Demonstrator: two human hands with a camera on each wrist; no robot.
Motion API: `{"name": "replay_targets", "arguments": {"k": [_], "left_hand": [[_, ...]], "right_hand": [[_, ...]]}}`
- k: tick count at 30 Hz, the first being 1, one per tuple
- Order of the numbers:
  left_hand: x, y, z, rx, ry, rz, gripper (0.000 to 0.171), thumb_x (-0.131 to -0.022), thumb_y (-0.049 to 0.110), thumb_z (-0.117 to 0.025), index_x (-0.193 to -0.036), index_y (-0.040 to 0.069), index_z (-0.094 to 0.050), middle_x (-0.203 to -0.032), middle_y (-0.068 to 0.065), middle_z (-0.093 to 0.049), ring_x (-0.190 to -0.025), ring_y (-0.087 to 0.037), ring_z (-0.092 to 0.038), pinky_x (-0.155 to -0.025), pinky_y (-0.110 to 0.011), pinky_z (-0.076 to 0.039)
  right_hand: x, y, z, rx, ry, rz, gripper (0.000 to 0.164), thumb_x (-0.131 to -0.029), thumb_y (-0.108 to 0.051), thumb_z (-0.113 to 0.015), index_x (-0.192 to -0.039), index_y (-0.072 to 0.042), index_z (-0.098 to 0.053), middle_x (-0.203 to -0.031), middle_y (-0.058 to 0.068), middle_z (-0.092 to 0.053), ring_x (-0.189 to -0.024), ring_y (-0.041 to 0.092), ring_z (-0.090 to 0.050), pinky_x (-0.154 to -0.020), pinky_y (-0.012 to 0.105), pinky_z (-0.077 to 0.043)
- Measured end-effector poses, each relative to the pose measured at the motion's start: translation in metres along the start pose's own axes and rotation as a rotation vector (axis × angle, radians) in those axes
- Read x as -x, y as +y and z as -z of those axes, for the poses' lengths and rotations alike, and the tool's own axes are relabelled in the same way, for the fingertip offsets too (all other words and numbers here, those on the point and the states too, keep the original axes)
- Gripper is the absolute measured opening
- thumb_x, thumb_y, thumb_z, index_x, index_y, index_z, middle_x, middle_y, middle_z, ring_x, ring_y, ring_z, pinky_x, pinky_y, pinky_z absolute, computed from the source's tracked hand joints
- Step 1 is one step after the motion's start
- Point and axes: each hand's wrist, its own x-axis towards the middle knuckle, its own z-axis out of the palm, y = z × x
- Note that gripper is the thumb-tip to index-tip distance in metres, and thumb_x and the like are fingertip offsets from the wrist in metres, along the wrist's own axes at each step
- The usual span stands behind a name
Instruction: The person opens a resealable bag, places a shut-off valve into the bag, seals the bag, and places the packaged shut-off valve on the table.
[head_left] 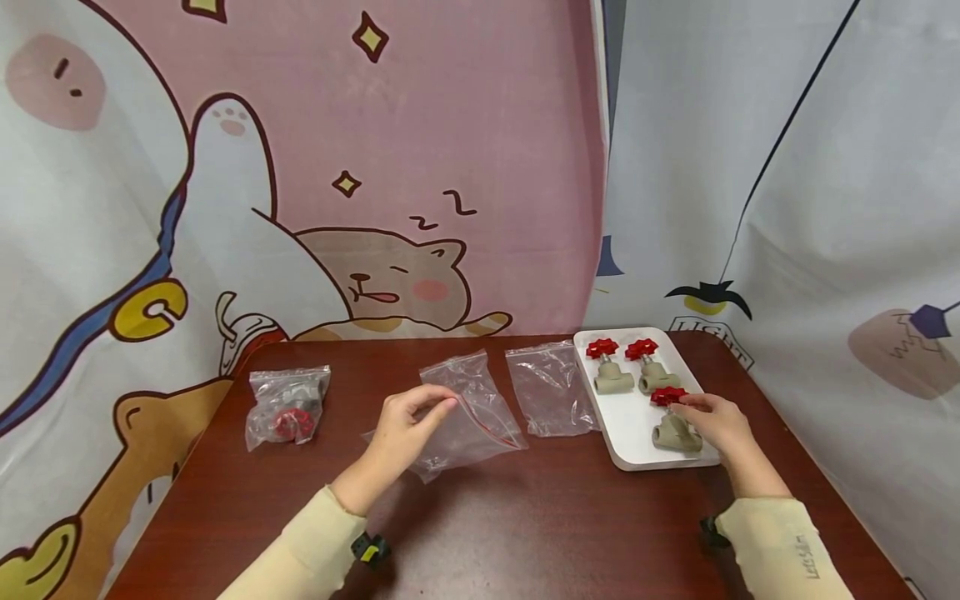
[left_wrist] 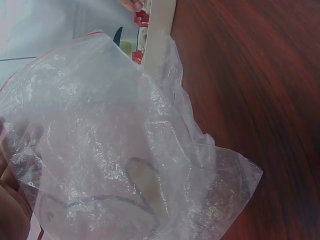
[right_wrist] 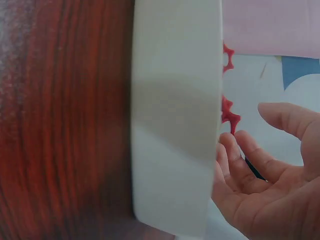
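My left hand [head_left: 401, 425] pinches the red-striped zip edge of a clear plastic zip bag [head_left: 461, 442] and holds it up over the table. In the left wrist view the crinkled bag [left_wrist: 110, 125] fills much of the picture. My right hand [head_left: 716, 421] is over the right side of a white tray [head_left: 626, 442], its fingertips right at a beige pipe valve [head_left: 677, 435] with a red handwheel. Thumb and fingers stand apart in the right wrist view, beside a red handwheel [right_wrist: 230, 112] that shows above the tray's wall [right_wrist: 175, 120].
Two more beige valves, a left one [head_left: 613, 379] and a right one [head_left: 657, 379], stand at the tray's far end. A flat clear bag [head_left: 551, 396] lies against the tray's left side. Far left is a bag [head_left: 288, 408] with a red-wheeled valve inside. A printed curtain [head_left: 450, 125] hangs behind the table.
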Motion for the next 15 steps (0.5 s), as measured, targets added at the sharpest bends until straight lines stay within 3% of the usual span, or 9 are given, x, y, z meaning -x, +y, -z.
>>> {"name": "replay_targets", "arguments": {"k": [8, 15], "left_hand": [[0.0, 0.002, 0.0, -0.005, 0.0, 0.024, 0.007, -0.085, 0.001, -0.066, -0.091, -0.001, -0.069, -0.083, -0.016, -0.071, -0.075, -0.015, -0.066, -0.065, -0.029, -0.055], [0.0, 0.002, 0.0, -0.015, 0.008, 0.013, 0.006, -0.085, 0.0, -0.067, -0.09, -0.001, -0.069, -0.083, -0.016, -0.071, -0.073, -0.013, -0.065, -0.064, -0.028, -0.054]], "right_hand": [[-0.006, 0.008, -0.001, -0.058, -0.043, -0.056, 0.061, -0.094, -0.039, -0.051, -0.131, 0.009, -0.042, -0.135, 0.035, -0.036, -0.117, 0.045, -0.037, -0.096, 0.058, -0.035], [-0.019, 0.017, -0.003, -0.01, -0.089, -0.025, 0.057, -0.095, -0.034, -0.047, -0.128, 0.013, -0.044, -0.128, 0.036, -0.043, -0.109, 0.042, -0.046, -0.085, 0.045, -0.042]]}}
